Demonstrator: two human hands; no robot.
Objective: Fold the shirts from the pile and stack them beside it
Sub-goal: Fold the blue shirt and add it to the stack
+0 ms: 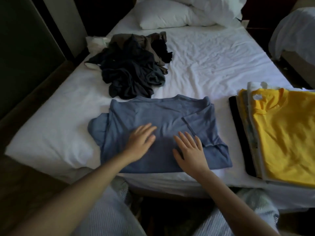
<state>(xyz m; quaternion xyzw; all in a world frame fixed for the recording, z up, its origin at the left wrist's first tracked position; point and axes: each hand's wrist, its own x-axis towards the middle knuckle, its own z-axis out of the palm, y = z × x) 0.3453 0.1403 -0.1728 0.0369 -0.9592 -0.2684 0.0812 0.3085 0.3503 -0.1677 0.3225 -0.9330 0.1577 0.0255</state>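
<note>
Both hands, left hand (141,139) and right hand (189,149), flat, grip released, on blue shirt (162,120); soft, limp; take hold at hem corners.

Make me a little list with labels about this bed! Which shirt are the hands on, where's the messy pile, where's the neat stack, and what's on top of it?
Being folded: blue shirt, partly folded, flat at the near edge of the bed
Hands: left hand and right hand, both with straight fingers, resting on the blue shirt
Messy pile: dark clothes, just behind the blue shirt, to the left
Neat stack: folded stack, right of the blue shirt
Top of stack: yellow shirt
Far end: white pillows
</note>
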